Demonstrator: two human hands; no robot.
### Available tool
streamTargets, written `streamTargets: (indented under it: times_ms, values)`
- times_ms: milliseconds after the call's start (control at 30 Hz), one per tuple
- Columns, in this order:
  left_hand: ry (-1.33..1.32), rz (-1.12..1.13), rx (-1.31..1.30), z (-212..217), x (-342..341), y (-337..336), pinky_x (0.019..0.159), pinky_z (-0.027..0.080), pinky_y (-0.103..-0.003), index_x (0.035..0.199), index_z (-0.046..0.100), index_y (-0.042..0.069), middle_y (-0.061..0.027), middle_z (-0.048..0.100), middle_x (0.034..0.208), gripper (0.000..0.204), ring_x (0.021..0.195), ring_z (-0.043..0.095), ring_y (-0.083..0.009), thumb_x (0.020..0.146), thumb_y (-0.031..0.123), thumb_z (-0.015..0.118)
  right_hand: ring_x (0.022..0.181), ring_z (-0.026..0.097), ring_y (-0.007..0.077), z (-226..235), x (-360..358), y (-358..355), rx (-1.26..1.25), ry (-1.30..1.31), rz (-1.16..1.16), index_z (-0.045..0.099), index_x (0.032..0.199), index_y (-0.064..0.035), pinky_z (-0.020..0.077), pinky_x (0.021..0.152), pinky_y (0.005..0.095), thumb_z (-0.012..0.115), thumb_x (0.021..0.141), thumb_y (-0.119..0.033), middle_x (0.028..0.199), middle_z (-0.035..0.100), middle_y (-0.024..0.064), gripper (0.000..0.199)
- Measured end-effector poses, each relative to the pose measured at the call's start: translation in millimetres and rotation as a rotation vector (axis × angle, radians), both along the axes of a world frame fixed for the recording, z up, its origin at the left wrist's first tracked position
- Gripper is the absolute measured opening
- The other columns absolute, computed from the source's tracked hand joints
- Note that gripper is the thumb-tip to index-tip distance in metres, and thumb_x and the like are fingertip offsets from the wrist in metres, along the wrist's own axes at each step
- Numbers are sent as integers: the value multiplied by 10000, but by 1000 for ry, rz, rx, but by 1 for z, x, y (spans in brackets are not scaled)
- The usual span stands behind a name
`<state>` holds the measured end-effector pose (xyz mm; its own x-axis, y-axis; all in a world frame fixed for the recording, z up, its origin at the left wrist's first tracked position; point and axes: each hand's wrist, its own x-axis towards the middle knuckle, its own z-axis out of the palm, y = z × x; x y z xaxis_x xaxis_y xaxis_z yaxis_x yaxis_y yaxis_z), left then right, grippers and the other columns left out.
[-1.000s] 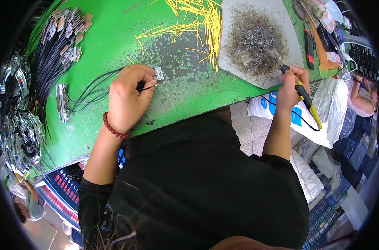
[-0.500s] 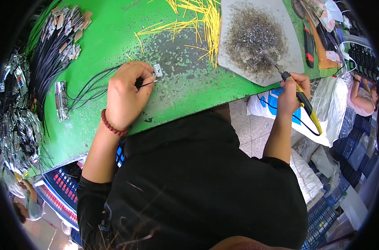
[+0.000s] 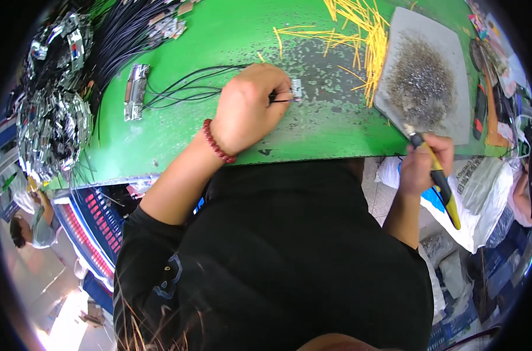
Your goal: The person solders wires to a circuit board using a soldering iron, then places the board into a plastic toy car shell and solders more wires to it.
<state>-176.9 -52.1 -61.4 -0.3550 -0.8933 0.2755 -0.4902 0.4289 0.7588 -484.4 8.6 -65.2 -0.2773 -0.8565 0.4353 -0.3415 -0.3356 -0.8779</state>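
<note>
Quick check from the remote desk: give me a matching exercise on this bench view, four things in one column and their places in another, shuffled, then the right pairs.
Things:
1. soldering iron
2. thin black wire
3. yellow wire pieces
4. grey tray

Places:
A. scattered on the green table, left of the tray
B. held in the right hand, at the table's near edge
C. at the table's right end, dusted with solder debris
D. pinched under the left hand, beside a small metal connector

Pairs: 1-B, 2-D, 3-A, 4-C
</note>
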Motion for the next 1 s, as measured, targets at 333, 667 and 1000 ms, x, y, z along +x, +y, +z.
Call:
streamTargets:
  times_ms: [333,667,1000]
  values:
    - [-32,56,-67,-5,-1,1,657,512,-384,740,587,24,-104,621,770,81,763,609,-307,696,-8,648,596,489,42,-2,84,-12,203,-107,399,566,888,1,403,537,212,674,772,-52,692,561,6,167]
    - [-12,69,-69,-3,-2,2,653,514,-381,749,584,27,-92,627,798,92,769,610,-301,696,-11,649,599,493,51,-3,82,-12,223,-77,401,563,906,-2,398,538,211,679,782,-72,726,569,20,183]
    - [-34,65,-41,-2,0,3,669,516,-362,751,571,18,-96,641,831,117,774,617,-284,703,-22,669,599,497,55,-3,83,-14,246,-76,427,567,897,-7,395,533,214,681,783,-81,724,573,27,179]
